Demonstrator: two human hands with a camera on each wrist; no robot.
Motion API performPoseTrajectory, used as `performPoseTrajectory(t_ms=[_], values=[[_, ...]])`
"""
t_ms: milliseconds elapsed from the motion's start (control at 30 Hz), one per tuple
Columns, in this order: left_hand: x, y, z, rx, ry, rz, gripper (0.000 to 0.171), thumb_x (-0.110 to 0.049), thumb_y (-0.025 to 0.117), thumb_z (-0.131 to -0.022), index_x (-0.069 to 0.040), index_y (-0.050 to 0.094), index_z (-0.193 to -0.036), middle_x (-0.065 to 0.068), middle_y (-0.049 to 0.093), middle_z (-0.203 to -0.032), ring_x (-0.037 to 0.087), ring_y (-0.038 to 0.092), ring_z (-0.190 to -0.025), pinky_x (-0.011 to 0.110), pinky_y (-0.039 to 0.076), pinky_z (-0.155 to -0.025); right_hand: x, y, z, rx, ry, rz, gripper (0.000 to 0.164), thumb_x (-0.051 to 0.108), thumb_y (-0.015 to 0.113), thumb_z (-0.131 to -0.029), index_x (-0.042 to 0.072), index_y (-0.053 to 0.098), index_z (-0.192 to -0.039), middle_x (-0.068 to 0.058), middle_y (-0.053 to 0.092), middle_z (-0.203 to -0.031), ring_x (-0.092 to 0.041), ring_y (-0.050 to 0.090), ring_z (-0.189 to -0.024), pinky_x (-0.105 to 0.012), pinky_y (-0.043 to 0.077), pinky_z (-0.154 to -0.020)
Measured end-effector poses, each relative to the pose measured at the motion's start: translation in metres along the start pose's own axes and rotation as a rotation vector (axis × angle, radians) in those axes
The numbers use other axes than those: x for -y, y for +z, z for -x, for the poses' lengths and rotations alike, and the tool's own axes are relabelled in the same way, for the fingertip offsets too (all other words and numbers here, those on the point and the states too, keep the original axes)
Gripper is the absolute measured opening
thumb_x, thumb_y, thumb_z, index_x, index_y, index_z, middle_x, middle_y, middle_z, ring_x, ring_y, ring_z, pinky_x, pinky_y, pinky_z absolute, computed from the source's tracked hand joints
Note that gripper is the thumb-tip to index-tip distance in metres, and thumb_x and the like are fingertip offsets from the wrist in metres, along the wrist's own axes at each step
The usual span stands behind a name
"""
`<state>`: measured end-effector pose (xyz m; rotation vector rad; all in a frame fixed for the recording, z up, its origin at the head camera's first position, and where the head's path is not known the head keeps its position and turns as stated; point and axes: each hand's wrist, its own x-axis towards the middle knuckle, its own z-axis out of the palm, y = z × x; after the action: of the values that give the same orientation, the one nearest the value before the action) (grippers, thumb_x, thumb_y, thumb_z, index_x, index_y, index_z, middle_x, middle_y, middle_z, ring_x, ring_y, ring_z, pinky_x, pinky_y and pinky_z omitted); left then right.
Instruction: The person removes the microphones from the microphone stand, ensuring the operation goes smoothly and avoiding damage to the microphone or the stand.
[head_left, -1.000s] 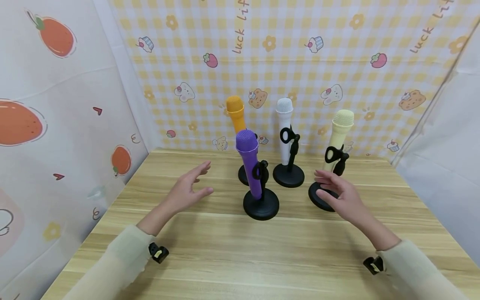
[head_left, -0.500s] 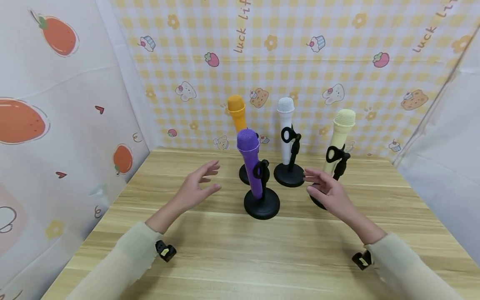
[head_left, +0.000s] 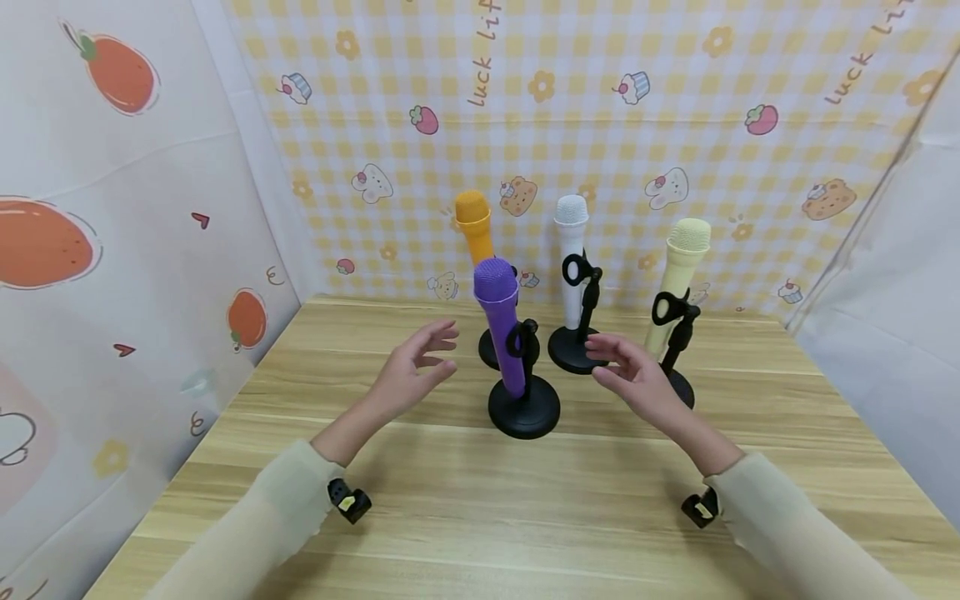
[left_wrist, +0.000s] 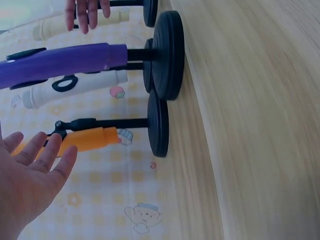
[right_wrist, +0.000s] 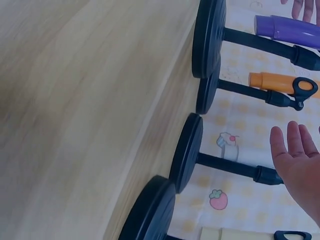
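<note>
A purple microphone (head_left: 504, 342) leans in a black stand on a round base (head_left: 524, 419) at the middle of the table, between both hands. To its left my left hand (head_left: 414, 371) reaches in with relaxed fingers and holds nothing. My right hand (head_left: 633, 379) is on the other side, fingers loosely bent, apart from the purple microphone and overlapping the pale yellow microphone's stand in the head view. Behind stand an orange microphone (head_left: 477, 233), partly hidden by the purple one, and a white microphone (head_left: 572, 242). The pale yellow microphone (head_left: 680, 267) stands at the right.
The wooden table (head_left: 450, 517) ends at a checkered cloth backdrop (head_left: 420, 167). A white printed cloth (head_left: 150, 250) hangs along the left side and a plain white one (head_left: 885, 308) along the right. Small black wrist cameras (head_left: 349, 502) sit at the sleeves.
Both hands have moved inward toward the purple microphone, the left one rightward and the right one leftward. The microphones and stands have stayed where they were.
</note>
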<state>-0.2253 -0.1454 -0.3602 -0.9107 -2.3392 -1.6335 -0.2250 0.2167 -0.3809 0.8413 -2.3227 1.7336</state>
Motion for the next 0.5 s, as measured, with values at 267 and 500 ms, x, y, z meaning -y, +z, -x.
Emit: performPoseTrajectory(t_ms=[267, 500], values=[[-0.006, 0.009, -0.003, -0.032, -0.013, 0.059, 0.056, -0.030, 0.064, -0.096, -0.004, 0.045, -0.142, 0.017, 0.055, -0.132, 0.033, 0.055, -0.117, 0.047, 0.047, -0.093, -0.001, 0.009, -0.006, 0.017, 0.021, -0.034, 0.044, 0.002, 0.057, -0.096, -0.006, 0.045, -0.138, -0.021, 0.051, -0.132, -0.027, 0.051, -0.120, -0.021, 0.046, -0.090], [-0.011, 0.015, -0.009, -0.059, -0.036, 0.102, 0.046, -0.006, 0.061, -0.096, -0.001, 0.047, -0.139, 0.018, 0.057, -0.129, 0.032, 0.055, -0.116, 0.041, 0.049, -0.092, -0.002, 0.017, -0.012, 0.000, 0.046, -0.079, 0.043, 0.004, 0.059, -0.096, -0.005, 0.046, -0.136, -0.018, 0.053, -0.130, -0.033, 0.050, -0.120, -0.022, 0.046, -0.091]])
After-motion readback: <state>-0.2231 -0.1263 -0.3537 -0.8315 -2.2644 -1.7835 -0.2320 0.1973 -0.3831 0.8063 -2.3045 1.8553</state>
